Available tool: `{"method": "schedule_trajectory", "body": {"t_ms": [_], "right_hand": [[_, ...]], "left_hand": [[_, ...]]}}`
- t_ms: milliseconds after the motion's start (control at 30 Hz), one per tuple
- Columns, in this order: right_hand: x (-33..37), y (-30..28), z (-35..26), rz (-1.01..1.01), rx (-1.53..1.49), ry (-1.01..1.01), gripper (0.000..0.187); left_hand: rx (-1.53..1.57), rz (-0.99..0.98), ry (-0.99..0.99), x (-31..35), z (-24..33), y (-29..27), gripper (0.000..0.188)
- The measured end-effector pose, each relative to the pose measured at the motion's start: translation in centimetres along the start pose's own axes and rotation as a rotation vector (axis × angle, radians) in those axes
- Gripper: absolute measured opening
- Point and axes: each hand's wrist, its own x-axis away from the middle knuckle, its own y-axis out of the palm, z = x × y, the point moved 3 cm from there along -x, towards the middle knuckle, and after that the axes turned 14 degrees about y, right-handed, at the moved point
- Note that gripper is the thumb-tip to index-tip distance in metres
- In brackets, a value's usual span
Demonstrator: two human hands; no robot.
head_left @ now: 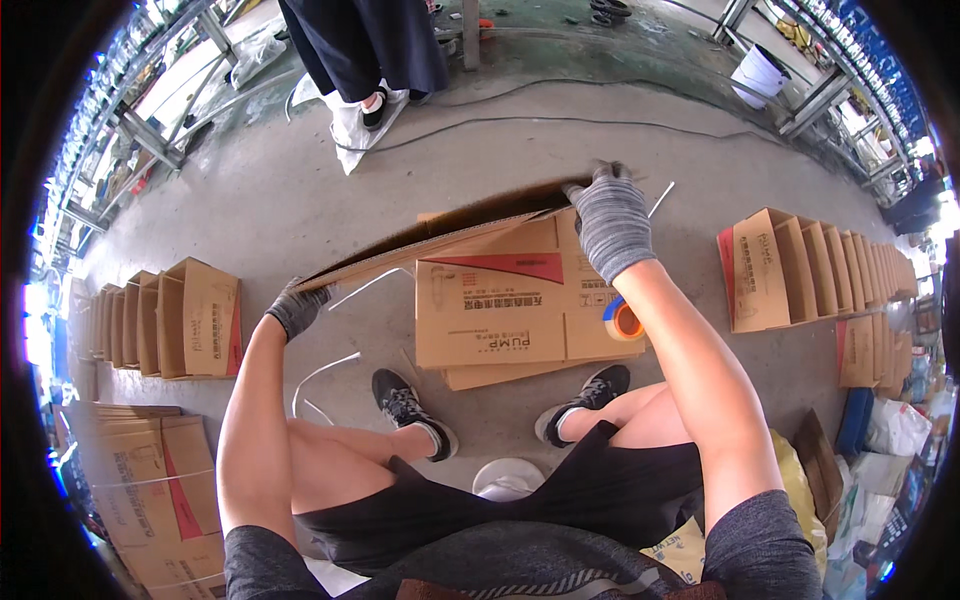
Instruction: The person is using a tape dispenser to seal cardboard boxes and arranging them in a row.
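Note:
In both gloved hands I hold a cardboard carton [402,249], raised and tilted, seen nearly edge-on with a dark gap along its upper edge. My left hand [300,308], in a grey glove, grips its left end. My right hand [612,222], also gloved, closes over its far right corner, slightly blurred. Under and nearer than it lies a stack of flattened cartons [490,312] with a red stripe and dark print. A roll of tape [625,318], orange and blue, sits at the stack's right edge, beneath my right forearm.
Rows of opened cartons stand at left [205,315] and right [760,270]. More flattened cartons [150,500] lie at lower left. White straps [325,370] lie on the floor by my shoes. Beyond, a person [370,50] stands near a cable; a white bucket [760,75] is far right.

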Motion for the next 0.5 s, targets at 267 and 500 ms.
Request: {"method": "schedule_trajectory", "body": {"t_ms": [267, 500], "right_hand": [[1.5, -1.0, -1.8, -0.310, 0.011, -0.120, 0.044], [2.9, -7.7, -4.8, -0.155, 0.065, -0.628, 0.015]], "left_hand": [[-0.141, -0.098, 0.054, -0.9, -4.3, 1.0, 0.038], [0.148, -0.062, 0.262, -0.2, -6.9, 0.6, 0.044]]}}
